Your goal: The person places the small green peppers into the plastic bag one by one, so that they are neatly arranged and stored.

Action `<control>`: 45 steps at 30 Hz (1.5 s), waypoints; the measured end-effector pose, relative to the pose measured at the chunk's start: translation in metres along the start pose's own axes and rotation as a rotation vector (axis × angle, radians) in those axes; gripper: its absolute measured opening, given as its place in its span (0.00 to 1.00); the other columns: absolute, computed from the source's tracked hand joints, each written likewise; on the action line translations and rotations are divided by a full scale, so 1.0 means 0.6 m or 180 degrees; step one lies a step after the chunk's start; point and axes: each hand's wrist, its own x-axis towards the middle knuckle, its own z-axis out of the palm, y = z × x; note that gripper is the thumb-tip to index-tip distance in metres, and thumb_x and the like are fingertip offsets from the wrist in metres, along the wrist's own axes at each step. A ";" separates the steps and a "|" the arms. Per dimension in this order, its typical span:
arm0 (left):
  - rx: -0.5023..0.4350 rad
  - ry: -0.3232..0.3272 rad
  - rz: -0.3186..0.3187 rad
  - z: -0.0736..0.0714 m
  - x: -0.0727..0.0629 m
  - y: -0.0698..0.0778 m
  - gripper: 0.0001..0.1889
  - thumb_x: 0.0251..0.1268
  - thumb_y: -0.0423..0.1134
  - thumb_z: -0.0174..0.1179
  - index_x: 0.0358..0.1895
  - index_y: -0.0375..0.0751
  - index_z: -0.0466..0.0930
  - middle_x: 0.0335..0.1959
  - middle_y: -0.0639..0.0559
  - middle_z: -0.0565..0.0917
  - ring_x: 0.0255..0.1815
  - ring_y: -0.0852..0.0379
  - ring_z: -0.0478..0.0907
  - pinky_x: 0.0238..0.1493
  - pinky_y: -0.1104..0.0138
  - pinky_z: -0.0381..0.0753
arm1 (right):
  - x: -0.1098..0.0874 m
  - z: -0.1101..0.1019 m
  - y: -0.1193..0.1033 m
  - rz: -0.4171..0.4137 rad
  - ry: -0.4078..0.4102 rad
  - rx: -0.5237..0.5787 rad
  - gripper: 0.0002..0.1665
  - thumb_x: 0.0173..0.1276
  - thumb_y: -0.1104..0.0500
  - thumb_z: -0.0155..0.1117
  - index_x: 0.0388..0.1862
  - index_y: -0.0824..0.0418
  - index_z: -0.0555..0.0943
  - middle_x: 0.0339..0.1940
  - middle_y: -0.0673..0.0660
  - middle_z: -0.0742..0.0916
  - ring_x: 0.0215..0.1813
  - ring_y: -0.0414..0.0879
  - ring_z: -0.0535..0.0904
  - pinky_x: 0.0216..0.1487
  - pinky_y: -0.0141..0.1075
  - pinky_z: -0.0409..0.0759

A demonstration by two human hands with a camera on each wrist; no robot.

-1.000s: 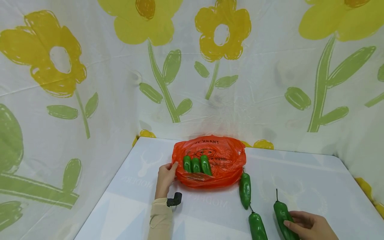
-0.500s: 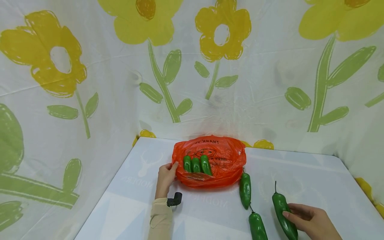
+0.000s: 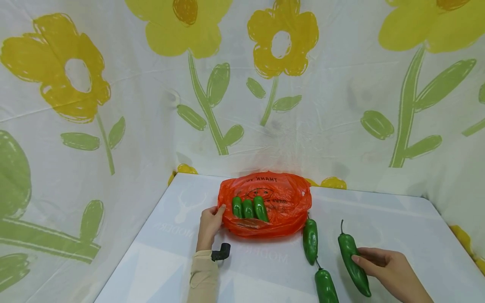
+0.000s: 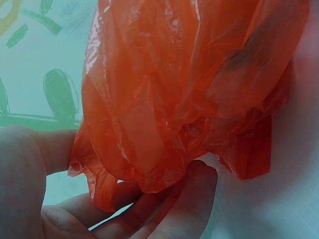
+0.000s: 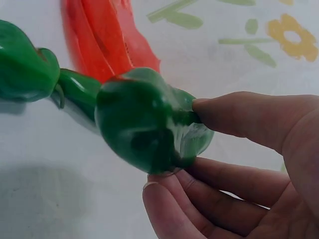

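Observation:
A red plastic bag (image 3: 286,219) lies with its mouth spread on the table, and three green peppers (image 3: 248,208) rest inside it. My left hand (image 3: 209,223) pinches the bag's left edge; in the left wrist view the crumpled plastic (image 4: 144,114) passes between thumb and fingers. At the right, my right hand (image 3: 388,267) grips a long green chili pepper (image 3: 353,263) between thumb and fingers, its stem pointing away. Close up in the right wrist view, the held pepper (image 5: 139,122) shows its rounded end. Its underside is hidden from the head view.
Two more peppers lie on the table: one (image 3: 310,241) touches or nearly touches the bag's right side, the other (image 3: 325,286) is nearer, cut off by the frame's lower edge. A flower-printed curtain (image 3: 326,126) stands behind the pale table (image 3: 151,261).
My right hand has moved away from me and slightly left with the pepper, which now shows its whole length. The left hand and the bag have stayed in place.

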 end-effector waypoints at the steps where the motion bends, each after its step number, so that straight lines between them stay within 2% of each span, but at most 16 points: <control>1: -0.0003 0.0001 -0.0005 0.000 0.000 0.000 0.28 0.78 0.52 0.55 0.65 0.31 0.78 0.48 0.40 0.84 0.40 0.52 0.78 0.40 0.67 0.85 | 0.000 -0.001 -0.003 -0.0008 -0.0005 0.0003 0.47 0.68 0.35 0.69 0.66 0.74 0.77 0.54 0.65 0.90 0.49 0.49 0.89 0.50 0.48 0.89; 8: 0.0013 0.0013 -0.0013 0.001 0.001 0.000 0.27 0.78 0.53 0.55 0.64 0.33 0.80 0.46 0.41 0.84 0.40 0.52 0.78 0.39 0.68 0.85 | 0.001 -0.009 -0.020 -0.0087 0.0050 0.0022 0.46 0.68 0.34 0.68 0.67 0.70 0.78 0.56 0.62 0.90 0.50 0.49 0.90 0.52 0.52 0.87; 16: 0.0020 0.0014 0.0009 0.000 0.000 0.000 0.27 0.78 0.53 0.55 0.64 0.32 0.79 0.46 0.41 0.84 0.40 0.52 0.78 0.39 0.68 0.85 | 0.000 -0.014 -0.037 -0.0325 0.0204 -0.0098 0.43 0.68 0.33 0.68 0.68 0.64 0.80 0.60 0.61 0.88 0.50 0.40 0.88 0.55 0.50 0.86; 30: -0.0015 0.0001 0.0005 0.000 0.001 -0.001 0.27 0.79 0.52 0.55 0.64 0.30 0.79 0.46 0.41 0.83 0.38 0.53 0.78 0.37 0.69 0.82 | 0.012 -0.013 -0.079 -0.0415 0.0302 0.0040 0.45 0.69 0.34 0.66 0.69 0.68 0.77 0.60 0.64 0.88 0.54 0.48 0.88 0.57 0.54 0.86; 39: -0.0007 -0.0005 0.0020 0.001 0.001 -0.001 0.27 0.78 0.52 0.55 0.63 0.31 0.80 0.47 0.40 0.84 0.39 0.53 0.78 0.38 0.68 0.83 | 0.013 -0.006 -0.098 -0.0590 0.0344 0.0193 0.42 0.70 0.36 0.67 0.68 0.66 0.79 0.56 0.59 0.90 0.46 0.36 0.87 0.58 0.53 0.85; 42: -0.0004 -0.0010 0.0034 0.000 0.001 -0.001 0.27 0.78 0.52 0.55 0.63 0.30 0.80 0.46 0.41 0.84 0.39 0.53 0.78 0.37 0.68 0.83 | 0.015 -0.004 -0.107 -0.0688 0.0372 0.0249 0.41 0.70 0.37 0.68 0.68 0.66 0.79 0.55 0.59 0.90 0.44 0.33 0.87 0.59 0.53 0.85; 45: 0.0002 -0.0009 0.0031 0.001 0.000 -0.001 0.27 0.78 0.52 0.54 0.63 0.31 0.80 0.45 0.41 0.83 0.38 0.53 0.78 0.37 0.68 0.82 | 0.020 -0.001 -0.114 -0.0760 0.0393 0.0306 0.40 0.70 0.37 0.68 0.67 0.67 0.79 0.54 0.59 0.91 0.44 0.33 0.87 0.57 0.48 0.87</control>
